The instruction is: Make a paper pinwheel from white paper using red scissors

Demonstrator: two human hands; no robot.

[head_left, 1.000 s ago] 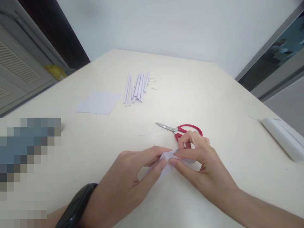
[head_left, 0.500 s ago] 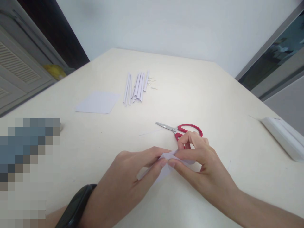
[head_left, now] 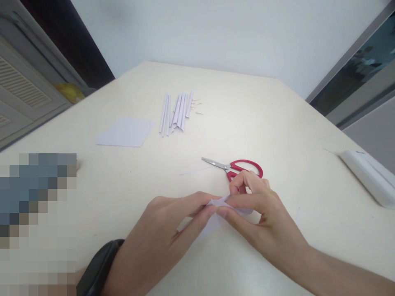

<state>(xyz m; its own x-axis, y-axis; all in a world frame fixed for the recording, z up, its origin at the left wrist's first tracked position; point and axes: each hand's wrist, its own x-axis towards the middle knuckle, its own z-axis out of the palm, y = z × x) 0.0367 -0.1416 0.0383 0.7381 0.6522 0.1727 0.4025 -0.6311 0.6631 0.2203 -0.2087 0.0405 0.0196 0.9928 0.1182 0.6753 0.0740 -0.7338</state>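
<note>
A thin white sheet of paper (head_left: 210,228) is pinched between both hands near the front of the table, with a fold showing by the fingertips. My left hand (head_left: 173,230), with a black band on its wrist, grips it between thumb and forefinger. From the other side my right hand (head_left: 262,216) holds the paper the same way, thumb tip close to the left thumb. Just beyond the right hand lies a pair of red-handled scissors (head_left: 226,166), blades to the left; the fingers cover part of the lower handle.
Several rolled paper tubes (head_left: 182,111) lie farther back, with small twisted scraps (head_left: 197,107) at their right. A flat stack of paper (head_left: 126,132) sits to their left. A white elongated object (head_left: 367,176) rests at the right. A thin strip (head_left: 194,171) lies by the scissors.
Both hands keep their pinch on the paper and have barely moved. The whole view has shifted very slightly.
</note>
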